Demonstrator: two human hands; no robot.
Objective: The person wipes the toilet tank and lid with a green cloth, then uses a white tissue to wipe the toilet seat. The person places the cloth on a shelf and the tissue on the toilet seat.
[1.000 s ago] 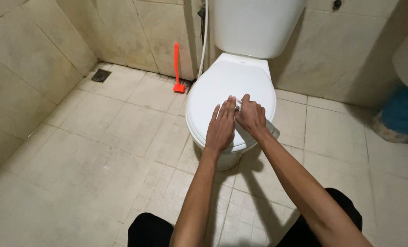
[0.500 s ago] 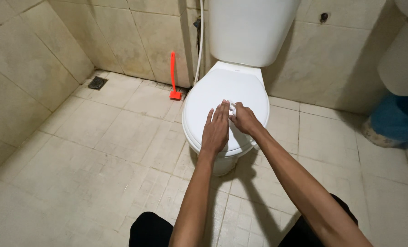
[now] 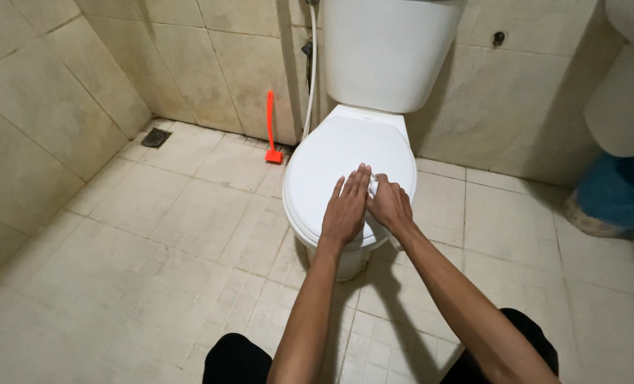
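Nearest the camera, your dark-clad knees (image 3: 246,359) are cut off by the frame's edge. Farther out, your left hand (image 3: 347,208) lies flat on the closed toilet lid (image 3: 331,160), fingers pressed together. Your right hand (image 3: 390,206) curls over a small white thing (image 3: 373,186), mostly hidden; you cannot tell what it is. Far left, a red brush (image 3: 270,128) leans against the wall.

I am in a bathroom of a plain, tiled kind. The white toilet (image 3: 349,171) with its lid shut is the landmark; its cistern (image 3: 388,50) stands directly behind it against the beige tiled wall (image 3: 210,64). A white hose (image 3: 310,78) hangs just left of the cistern. An orange brush (image 3: 271,131) leans on the wall left of the toilet. A floor drain (image 3: 156,137) sits far left of the toilet, in the corner.
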